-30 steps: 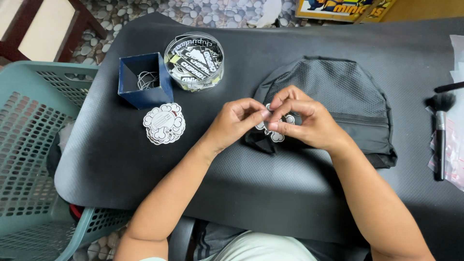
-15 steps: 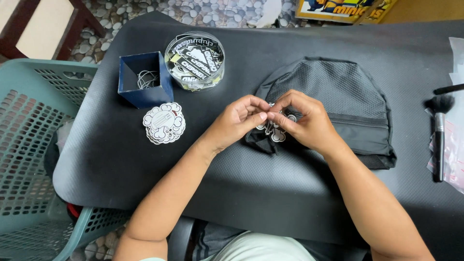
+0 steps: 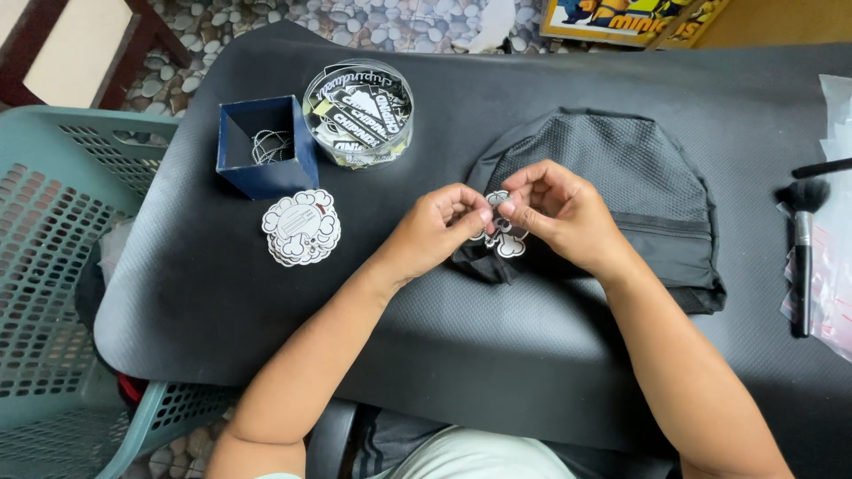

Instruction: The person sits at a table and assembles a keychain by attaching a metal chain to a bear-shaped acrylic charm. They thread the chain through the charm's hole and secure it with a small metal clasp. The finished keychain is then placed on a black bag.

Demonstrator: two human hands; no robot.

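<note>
Two hands over black foam mat (image 3: 266,310), pebble floor beyond, teal plastic crate (image 3: 53,266) beside. Left hand (image 3: 439,231) and right hand (image 3: 559,213) both pinched on white cloud-shaped tag (image 3: 504,238), above edge of black mesh cap (image 3: 621,177). Stack of cloud-shaped tags (image 3: 302,226), blue square box (image 3: 262,146), clear round tub (image 3: 358,111) near; brush (image 3: 801,257) well apart.

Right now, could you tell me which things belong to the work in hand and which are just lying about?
In hand:
left hand
right hand
cloud-shaped tag
black mesh cap

Lying about:
tag stack
blue box
clear tub
brush
green basket
</note>
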